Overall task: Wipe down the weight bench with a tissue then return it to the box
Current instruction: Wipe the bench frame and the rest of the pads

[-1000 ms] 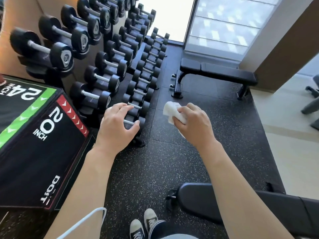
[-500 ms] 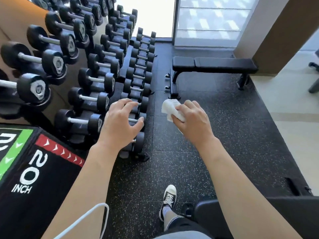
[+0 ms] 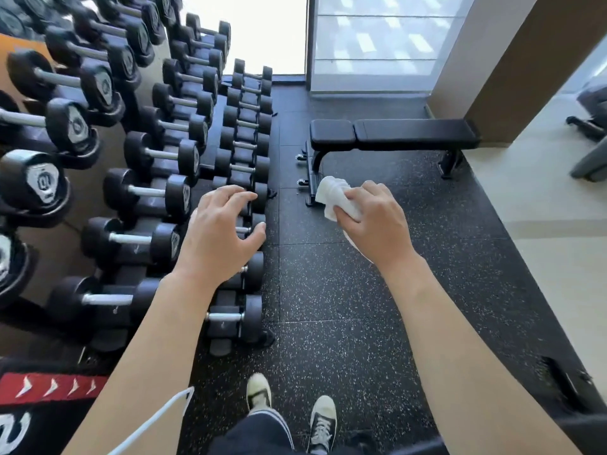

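speckled rubber floor (image 3: 328, 290), dumbbell rack (image 3: 157, 152), window (image 3: 377, 37)

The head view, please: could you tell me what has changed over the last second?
The person has walked forward along the dumbbell rack: the far weight bench looks nearer, the plyo box has slid to the lower left corner, and the near bench has almost left the frame. Unchanged: the right hand still grips the crumpled tissue, and the left hand still hangs empty with loosely spread fingers.

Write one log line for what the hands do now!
right hand: holds tissue | left hand: open, holds nothing | weight bench: ahead, untouched
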Demonstrator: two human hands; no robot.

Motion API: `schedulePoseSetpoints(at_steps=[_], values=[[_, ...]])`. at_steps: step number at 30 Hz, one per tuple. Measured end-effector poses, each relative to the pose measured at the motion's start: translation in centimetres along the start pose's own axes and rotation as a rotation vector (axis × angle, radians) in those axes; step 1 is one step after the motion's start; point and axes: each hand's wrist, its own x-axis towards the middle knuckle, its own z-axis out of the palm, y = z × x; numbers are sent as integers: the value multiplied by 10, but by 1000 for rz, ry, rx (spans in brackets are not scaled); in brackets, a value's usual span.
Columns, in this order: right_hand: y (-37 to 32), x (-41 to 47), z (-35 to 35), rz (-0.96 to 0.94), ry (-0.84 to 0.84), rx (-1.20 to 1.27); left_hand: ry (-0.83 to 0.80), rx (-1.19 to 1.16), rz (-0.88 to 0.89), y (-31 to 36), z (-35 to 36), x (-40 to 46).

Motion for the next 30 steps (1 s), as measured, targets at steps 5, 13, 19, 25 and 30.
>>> schedulePoseSetpoints(at_steps=[5,13,19,25,30], values=[[1,50,27,66,-11,-21,-19,-63,48,-35,10,72],[-10,126,43,186,72,-40,-45,-133,180,-61,0,186],[2,158,46,234,76,-71,-81,-175,218,-57,7,235],[31,189,55,250,67,-42,-116,-187,231,-48,35,280],[82,223,58,259,42,-24,-137,-159,232,-21,68,329]])
